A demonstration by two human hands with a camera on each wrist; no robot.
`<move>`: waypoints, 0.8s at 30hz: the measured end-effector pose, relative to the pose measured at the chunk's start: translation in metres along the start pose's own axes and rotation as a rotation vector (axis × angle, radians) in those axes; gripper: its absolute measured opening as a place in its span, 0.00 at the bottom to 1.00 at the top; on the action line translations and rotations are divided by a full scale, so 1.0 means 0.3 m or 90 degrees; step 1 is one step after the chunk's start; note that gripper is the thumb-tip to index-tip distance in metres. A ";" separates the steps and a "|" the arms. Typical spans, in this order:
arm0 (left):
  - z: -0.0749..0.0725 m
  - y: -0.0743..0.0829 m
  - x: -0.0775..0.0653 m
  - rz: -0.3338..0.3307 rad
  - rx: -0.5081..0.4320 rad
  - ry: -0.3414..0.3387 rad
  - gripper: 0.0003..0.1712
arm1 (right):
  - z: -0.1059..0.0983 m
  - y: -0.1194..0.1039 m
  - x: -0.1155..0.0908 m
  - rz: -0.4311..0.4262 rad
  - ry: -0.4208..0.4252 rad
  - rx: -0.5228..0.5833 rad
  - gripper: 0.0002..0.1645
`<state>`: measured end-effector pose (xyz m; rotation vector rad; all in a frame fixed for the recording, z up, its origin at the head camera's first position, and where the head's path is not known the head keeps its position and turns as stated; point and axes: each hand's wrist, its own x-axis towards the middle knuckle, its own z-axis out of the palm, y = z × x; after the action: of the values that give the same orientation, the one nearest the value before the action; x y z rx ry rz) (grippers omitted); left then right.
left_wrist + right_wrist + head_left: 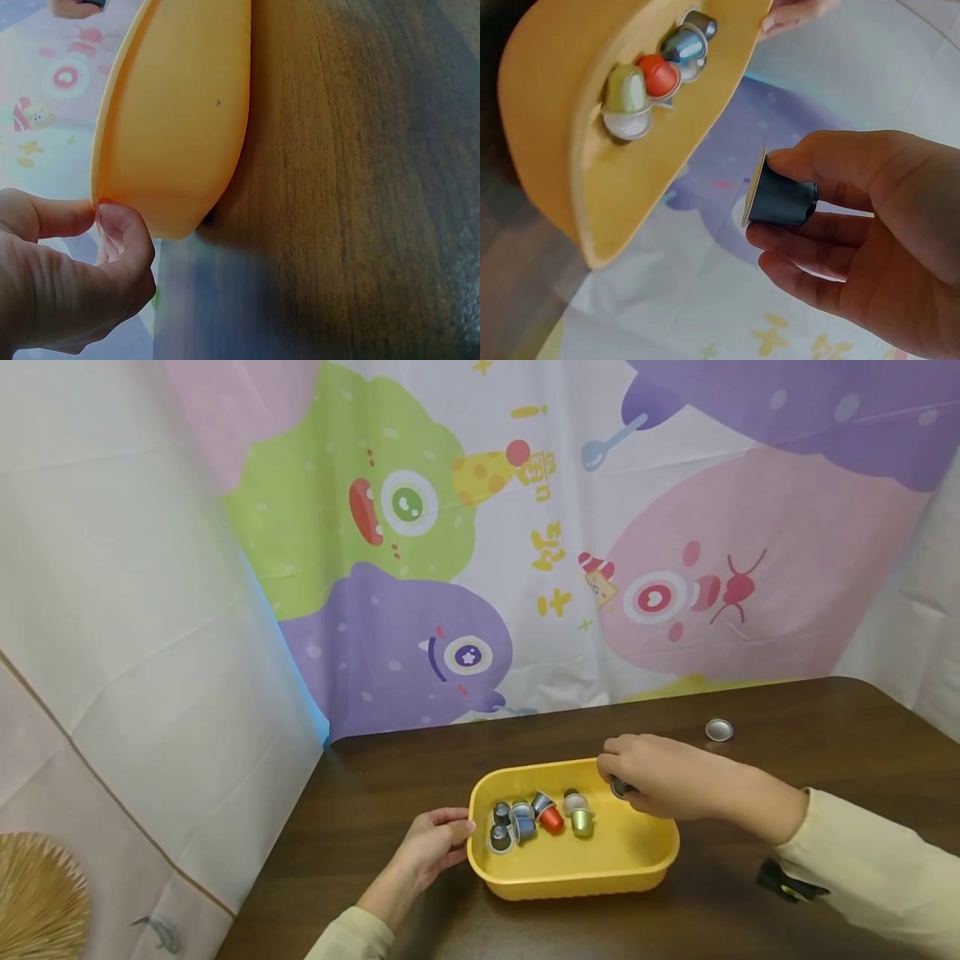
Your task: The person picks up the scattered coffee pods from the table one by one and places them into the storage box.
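Note:
A yellow plastic tub (577,887) stands on the table, with several coffee capsules in its left half. Among them are a red capsule (552,820), a light green capsule (582,823), a blue capsule (526,827) and a black capsule (500,837). My left hand (435,845) pinches the tub's left rim between thumb and fingers, as the left wrist view shows. Over the tub's right back edge, my right hand (667,777) holds a dark coffee capsule (781,196) between thumb and fingers. In the right wrist view that capsule lies sideways, clear of the tub.
A lone silver capsule (718,730) lies on the brown wooden table (397,777), behind and right of the tub. A printed cartoon curtain (555,677) hangs along the table's back edge. A small black item (791,882) shows beneath the right sleeve.

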<state>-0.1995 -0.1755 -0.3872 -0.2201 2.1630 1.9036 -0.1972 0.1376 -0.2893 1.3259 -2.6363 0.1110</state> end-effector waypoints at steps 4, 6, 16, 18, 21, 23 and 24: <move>0.001 0.002 0.000 -0.005 0.000 0.004 0.21 | 0.000 -0.020 0.037 -0.016 -0.020 -0.013 0.11; 0.002 0.003 0.000 -0.007 0.000 0.007 0.21 | 0.001 -0.029 0.056 -0.028 -0.030 -0.019 0.11; 0.005 0.010 -0.001 -0.005 0.001 0.010 0.20 | 0.031 -0.051 0.166 -0.062 -0.123 0.030 0.09; 0.005 0.011 0.001 -0.001 0.001 0.009 0.21 | 0.041 -0.052 0.188 -0.052 -0.156 0.044 0.10; 0.005 0.010 0.000 -0.002 -0.002 0.009 0.20 | 0.063 -0.055 0.218 -0.049 -0.193 0.062 0.11; 0.004 0.009 -0.003 -0.003 -0.005 0.009 0.20 | 0.079 -0.061 0.237 -0.053 -0.215 0.065 0.11; 0.005 0.009 -0.005 -0.004 -0.007 0.008 0.20 | 0.087 -0.065 0.246 -0.058 -0.224 0.061 0.11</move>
<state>-0.1986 -0.1738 -0.3843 -0.2424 2.1585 1.9152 -0.2281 0.0638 -0.3005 1.6283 -2.8788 -0.0109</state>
